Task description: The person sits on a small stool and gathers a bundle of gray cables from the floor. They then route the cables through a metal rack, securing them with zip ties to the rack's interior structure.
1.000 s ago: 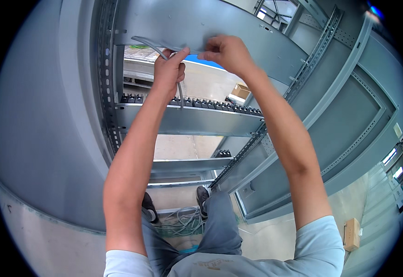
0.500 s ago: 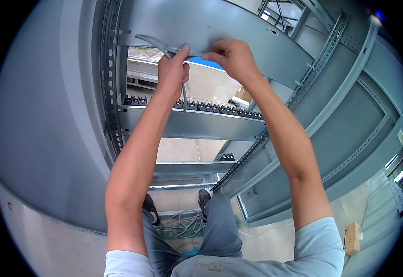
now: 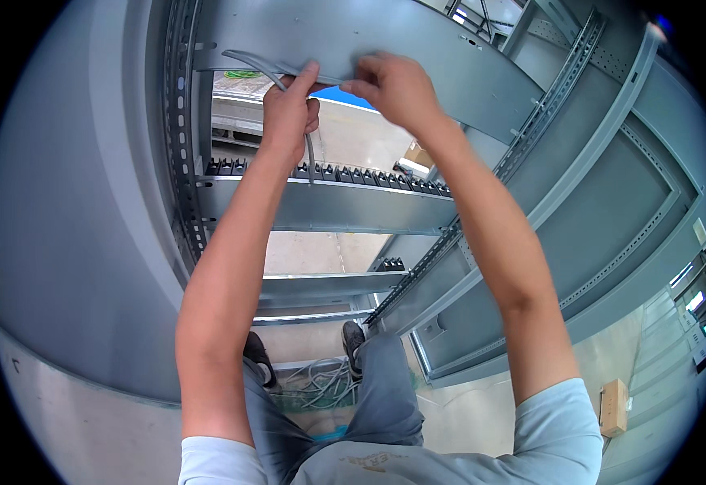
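Both my arms reach up into a grey metal rack. My left hand point(image 3: 288, 113) grips a grey cable point(image 3: 248, 61) that curves off to the left along the lower edge of a grey panel point(image 3: 418, 40); a strand of it hangs down below my fist. My right hand point(image 3: 392, 85) pinches the same cable just to the right, against the panel's lower edge. Thumb and fingertips of the two hands nearly touch.
A horizontal rail with a row of small black clips point(image 3: 353, 174) crosses below my hands. Perforated uprights stand at left point(image 3: 179, 145) and right point(image 3: 563, 89). Lower shelves point(image 3: 321, 283) follow. A loose bundle of grey cables point(image 3: 321, 384) lies on the floor by my shoes. A small cardboard box point(image 3: 613, 406) sits at right.
Both hands stay on the cable at the panel's edge. My right hand has shifted slightly along the cable, and the view has tilted a little.
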Tool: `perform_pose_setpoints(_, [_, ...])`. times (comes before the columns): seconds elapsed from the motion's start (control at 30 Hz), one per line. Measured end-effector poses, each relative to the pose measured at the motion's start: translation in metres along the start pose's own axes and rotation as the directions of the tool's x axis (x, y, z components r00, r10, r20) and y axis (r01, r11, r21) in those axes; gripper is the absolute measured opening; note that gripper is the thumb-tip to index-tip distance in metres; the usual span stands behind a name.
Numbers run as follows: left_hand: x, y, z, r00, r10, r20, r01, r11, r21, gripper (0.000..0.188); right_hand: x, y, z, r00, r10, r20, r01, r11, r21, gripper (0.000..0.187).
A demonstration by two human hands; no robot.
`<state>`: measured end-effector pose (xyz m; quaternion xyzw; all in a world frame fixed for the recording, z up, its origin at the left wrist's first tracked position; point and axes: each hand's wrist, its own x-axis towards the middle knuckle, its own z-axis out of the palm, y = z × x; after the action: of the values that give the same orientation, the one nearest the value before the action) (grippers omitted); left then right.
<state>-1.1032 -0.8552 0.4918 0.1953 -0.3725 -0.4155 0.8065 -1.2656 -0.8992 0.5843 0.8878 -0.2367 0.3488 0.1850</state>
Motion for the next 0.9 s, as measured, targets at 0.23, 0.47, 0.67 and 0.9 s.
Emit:
perform_pose_setpoints(0.23, [0.002, 0.013, -0.007, 0.99, 0.026, -0.138, -0.027, 1.0, -0.011, 0.025, 0.009, -0.014, -0.012, 0.993, 0.023, 0.115, -0.026, 0.999, 0.028, 0.04])
perform_pose_setpoints(0.47, [-0.003, 0.013, -0.013, 0.994, 0.053, -0.099, -0.059, 0.997, -0.053, 0.018, 0.004, -0.007, 0.005, 0.991, -0.118, -0.066, 0.12, 0.992, 0.034, 0.041])
perform_pose_setpoints(0.67, [-0.01, 0.017, -0.001, 0.994, 0.065, -0.091, -0.072, 0.994, -0.077, 0.018, -0.001, -0.006, 0.006, 0.999, 0.031, -0.043, -0.025, 0.992, 0.126, 0.039])
perform_pose_setpoints(0.9, [-0.005, 0.013, -0.006, 0.993, 0.058, -0.101, -0.064, 0.996, -0.059, 0.02, 0.003, -0.008, 0.003, 1.0, 0.01, -0.016, -0.01, 1.0, -0.003, 0.036])
